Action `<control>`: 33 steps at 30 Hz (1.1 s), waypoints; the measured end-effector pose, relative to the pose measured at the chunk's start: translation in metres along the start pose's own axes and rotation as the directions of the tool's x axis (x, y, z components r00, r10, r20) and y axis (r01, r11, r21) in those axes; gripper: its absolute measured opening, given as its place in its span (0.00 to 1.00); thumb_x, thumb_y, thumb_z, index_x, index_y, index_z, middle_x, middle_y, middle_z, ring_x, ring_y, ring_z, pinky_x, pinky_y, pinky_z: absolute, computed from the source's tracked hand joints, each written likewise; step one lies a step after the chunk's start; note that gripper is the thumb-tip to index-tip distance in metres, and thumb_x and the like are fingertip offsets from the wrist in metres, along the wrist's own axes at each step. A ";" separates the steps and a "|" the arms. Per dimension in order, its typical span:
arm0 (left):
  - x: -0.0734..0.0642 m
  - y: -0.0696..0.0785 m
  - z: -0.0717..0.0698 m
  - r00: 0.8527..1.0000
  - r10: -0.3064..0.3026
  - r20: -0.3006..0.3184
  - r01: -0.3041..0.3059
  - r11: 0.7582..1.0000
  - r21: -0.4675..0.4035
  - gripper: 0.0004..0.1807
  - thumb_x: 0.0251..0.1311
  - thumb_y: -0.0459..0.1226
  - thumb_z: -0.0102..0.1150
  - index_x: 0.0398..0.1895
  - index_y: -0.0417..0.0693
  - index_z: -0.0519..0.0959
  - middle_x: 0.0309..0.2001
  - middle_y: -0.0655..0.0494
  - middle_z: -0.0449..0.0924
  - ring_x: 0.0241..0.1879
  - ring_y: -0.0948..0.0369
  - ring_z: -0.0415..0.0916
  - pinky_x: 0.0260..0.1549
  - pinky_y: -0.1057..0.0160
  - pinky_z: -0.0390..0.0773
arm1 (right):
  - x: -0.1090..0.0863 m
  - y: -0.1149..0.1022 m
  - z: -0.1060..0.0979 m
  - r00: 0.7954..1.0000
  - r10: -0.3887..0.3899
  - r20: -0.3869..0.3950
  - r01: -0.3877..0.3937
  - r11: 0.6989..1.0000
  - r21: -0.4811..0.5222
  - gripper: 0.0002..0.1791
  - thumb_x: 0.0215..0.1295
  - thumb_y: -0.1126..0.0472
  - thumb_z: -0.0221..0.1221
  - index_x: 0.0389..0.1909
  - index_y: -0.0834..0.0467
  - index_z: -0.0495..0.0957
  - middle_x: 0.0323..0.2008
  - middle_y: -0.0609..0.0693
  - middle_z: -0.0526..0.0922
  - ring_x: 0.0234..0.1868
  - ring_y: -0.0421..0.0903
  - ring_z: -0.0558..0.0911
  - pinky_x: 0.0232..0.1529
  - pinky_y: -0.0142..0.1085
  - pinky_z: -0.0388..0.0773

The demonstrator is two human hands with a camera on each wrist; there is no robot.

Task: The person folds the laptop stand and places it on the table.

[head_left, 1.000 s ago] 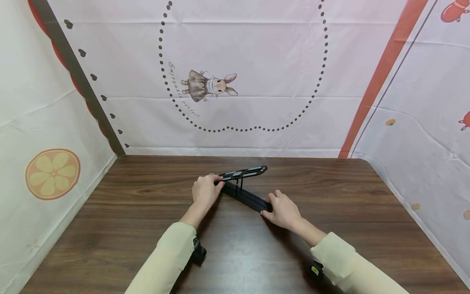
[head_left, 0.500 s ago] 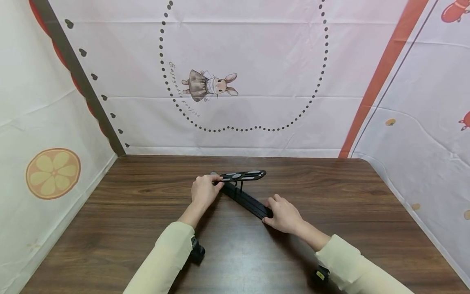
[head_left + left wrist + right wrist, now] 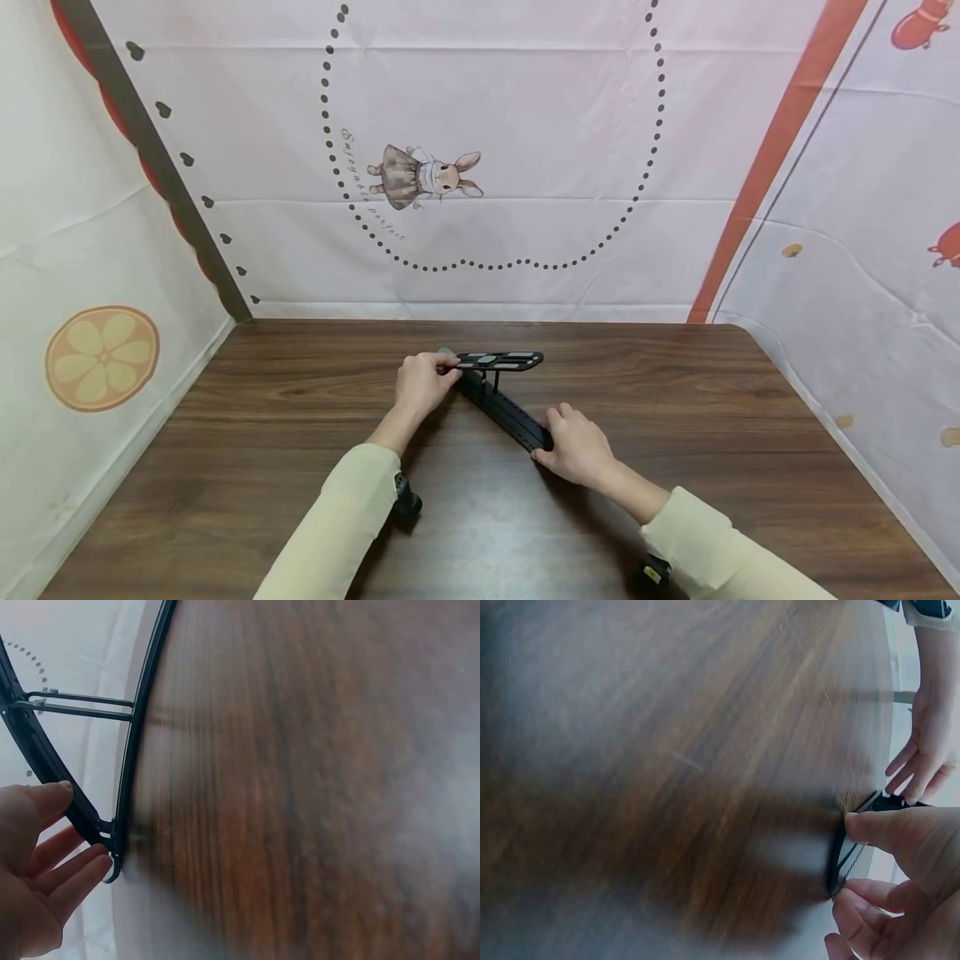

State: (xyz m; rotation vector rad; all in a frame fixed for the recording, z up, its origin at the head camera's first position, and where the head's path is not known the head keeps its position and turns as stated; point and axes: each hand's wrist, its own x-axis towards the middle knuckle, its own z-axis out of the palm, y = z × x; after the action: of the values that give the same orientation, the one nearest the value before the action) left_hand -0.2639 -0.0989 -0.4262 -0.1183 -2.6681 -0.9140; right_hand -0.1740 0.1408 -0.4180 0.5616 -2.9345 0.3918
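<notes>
A black folding laptop stand [image 3: 506, 415] lies slantwise on the wooden table, its long base bar running from back left to front right. Above the bar rises a slotted upper arm [image 3: 500, 361] with grey pads, propped by two thin struts. My left hand [image 3: 423, 385] pinches the stand at its hinged back-left end. In the left wrist view, the thumb of that hand [image 3: 37, 877] lies on the upper arm and fingertips touch near the hinge. At the bar's near end, my right hand [image 3: 576, 446] grips with thumb and fingers on opposite edges.
Brown table [image 3: 225, 467] surface extends around the stand. A printed white cloth [image 3: 570, 167] hangs behind it, with more cloth along both sides. Each wrist carries a small black camera, such as the left one [image 3: 406, 504].
The base bar's near end has swung slightly toward me with my right hand. The upper arm's free end has dropped in view, so it appears more level. My left hand stays near the hinge.
</notes>
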 end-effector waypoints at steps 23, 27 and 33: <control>0.006 0.016 0.008 0.996 -0.035 0.078 0.037 0.999 -0.019 0.11 0.55 0.43 0.62 0.40 0.52 0.84 0.38 0.56 0.84 0.39 0.57 0.80 0.39 0.56 0.77 | -0.009 -0.005 0.005 0.999 -0.001 -0.053 -0.001 0.999 -0.041 0.22 0.43 0.51 0.70 0.31 0.60 0.73 0.25 0.48 0.68 0.21 0.41 0.65 0.17 0.33 0.63; 0.003 0.022 0.006 0.993 -0.064 0.097 0.064 0.998 0.010 0.13 0.56 0.44 0.61 0.44 0.52 0.82 0.42 0.53 0.83 0.40 0.53 0.79 0.36 0.54 0.77 | -0.011 -0.002 0.003 0.998 -0.026 -0.059 0.024 0.999 -0.033 0.21 0.44 0.52 0.70 0.31 0.60 0.74 0.25 0.48 0.69 0.23 0.42 0.67 0.18 0.33 0.64; -0.001 0.028 0.004 0.990 -0.110 0.084 0.104 0.992 0.071 0.15 0.56 0.46 0.60 0.45 0.53 0.82 0.44 0.54 0.83 0.40 0.50 0.80 0.33 0.53 0.77 | -0.014 0.001 0.000 0.996 -0.068 -0.063 0.067 0.998 -0.021 0.20 0.43 0.57 0.70 0.35 0.61 0.76 0.27 0.48 0.70 0.27 0.46 0.71 0.21 0.37 0.67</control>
State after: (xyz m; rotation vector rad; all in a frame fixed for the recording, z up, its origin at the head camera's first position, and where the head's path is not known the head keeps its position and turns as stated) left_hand -0.2587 -0.0740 -0.4128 0.0003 -2.8071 -0.8696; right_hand -0.1616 0.1467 -0.4206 0.6322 -2.8465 0.3665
